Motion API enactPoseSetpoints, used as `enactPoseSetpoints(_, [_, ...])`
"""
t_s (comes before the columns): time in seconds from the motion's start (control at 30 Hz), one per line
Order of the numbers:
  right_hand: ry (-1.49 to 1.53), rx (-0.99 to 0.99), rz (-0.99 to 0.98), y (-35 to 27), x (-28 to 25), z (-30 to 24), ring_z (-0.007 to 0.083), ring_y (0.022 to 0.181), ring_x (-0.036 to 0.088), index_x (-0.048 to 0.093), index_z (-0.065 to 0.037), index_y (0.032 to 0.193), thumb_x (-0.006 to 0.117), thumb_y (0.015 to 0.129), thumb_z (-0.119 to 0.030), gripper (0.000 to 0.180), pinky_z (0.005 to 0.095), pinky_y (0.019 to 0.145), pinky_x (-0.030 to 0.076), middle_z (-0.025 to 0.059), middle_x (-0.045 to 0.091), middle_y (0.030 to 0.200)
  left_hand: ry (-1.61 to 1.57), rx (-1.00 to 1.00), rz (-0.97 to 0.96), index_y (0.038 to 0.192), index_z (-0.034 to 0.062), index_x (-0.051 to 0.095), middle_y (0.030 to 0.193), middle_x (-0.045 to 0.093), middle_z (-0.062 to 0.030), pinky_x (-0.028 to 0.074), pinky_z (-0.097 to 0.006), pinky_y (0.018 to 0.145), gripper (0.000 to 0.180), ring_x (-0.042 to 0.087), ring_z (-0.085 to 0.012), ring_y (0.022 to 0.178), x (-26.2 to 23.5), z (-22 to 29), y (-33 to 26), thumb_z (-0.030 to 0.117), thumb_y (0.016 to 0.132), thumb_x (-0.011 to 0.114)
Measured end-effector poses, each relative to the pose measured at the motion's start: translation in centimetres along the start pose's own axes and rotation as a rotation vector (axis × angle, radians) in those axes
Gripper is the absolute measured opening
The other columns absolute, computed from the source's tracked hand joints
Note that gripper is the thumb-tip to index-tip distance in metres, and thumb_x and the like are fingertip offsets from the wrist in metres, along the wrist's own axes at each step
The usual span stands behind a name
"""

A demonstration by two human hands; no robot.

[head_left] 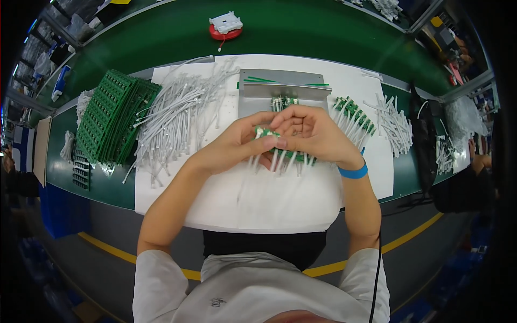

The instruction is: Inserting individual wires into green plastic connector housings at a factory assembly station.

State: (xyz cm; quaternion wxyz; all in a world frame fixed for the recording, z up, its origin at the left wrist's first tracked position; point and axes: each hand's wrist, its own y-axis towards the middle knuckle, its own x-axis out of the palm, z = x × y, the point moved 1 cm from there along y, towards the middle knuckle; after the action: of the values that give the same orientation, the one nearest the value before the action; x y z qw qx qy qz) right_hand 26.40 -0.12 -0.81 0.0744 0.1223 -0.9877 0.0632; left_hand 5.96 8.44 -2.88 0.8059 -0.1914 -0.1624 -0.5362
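My left hand [237, 145] and my right hand [312, 134] meet over the white sheet [258, 199], both gripping one small green circuit board strip [267, 132] with several short white cables [280, 160] hanging from its lower edge. My right wrist wears a blue band [353, 172]. Just beyond my fingers a grey metal fixture [258, 97] holds another small green board [283, 102].
A heap of loose white cables [177, 116] lies left of the fixture, beside stacked green board panels [110, 118]. Finished boards with cables [355, 116] and cut white cables [396, 126] lie right. A red-and-white tape dispenser [225, 27] sits far back. Another person's hand [481, 161] is at right.
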Motion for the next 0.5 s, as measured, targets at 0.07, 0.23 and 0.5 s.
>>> enactPoseSetpoints(0.07, [-0.022,-0.093,0.072,0.0,-0.1,0.0,0.0085,0.098,0.066,0.062,0.001,0.120,0.076,0.090,0.000,0.033,0.0222,0.085,0.054,0.0054,0.069,0.110,0.116,-0.079,0.097,0.143,0.0004,0.052,0.114,0.068,-0.0074,0.059,-0.030,0.079,0.044,0.069,-0.0148,0.095,-0.2,0.4,-0.4,0.022,0.105,0.060])
enactPoseSetpoints(0.23, [-0.063,-0.203,0.181,0.0,-0.7,-0.2,0.0095,0.094,0.067,0.060,0.002,0.123,0.066,0.101,-0.015,0.028,0.0258,0.080,0.055,0.0069,0.068,0.107,-0.006,0.061,0.264,0.136,0.0000,0.057,0.107,0.071,-0.0065,0.057,-0.027,0.073,0.034,0.068,-0.0116,0.083,-0.9,1.5,-0.6,0.016,0.106,0.057])
enactPoseSetpoints(0.5, [0.255,-0.207,-0.158,0.2,-0.1,1.2,0.0109,0.072,0.062,0.062,0.002,0.113,0.059,0.102,-0.052,0.055,0.0246,0.064,0.050,0.0084,0.066,0.088,-0.662,-0.070,0.079,0.139,0.0033,0.055,0.097,0.066,-0.0057,0.049,-0.026,0.064,0.039,0.057,-0.0146,0.066,-1.8,1.0,-1.4,0.020,0.104,0.051])
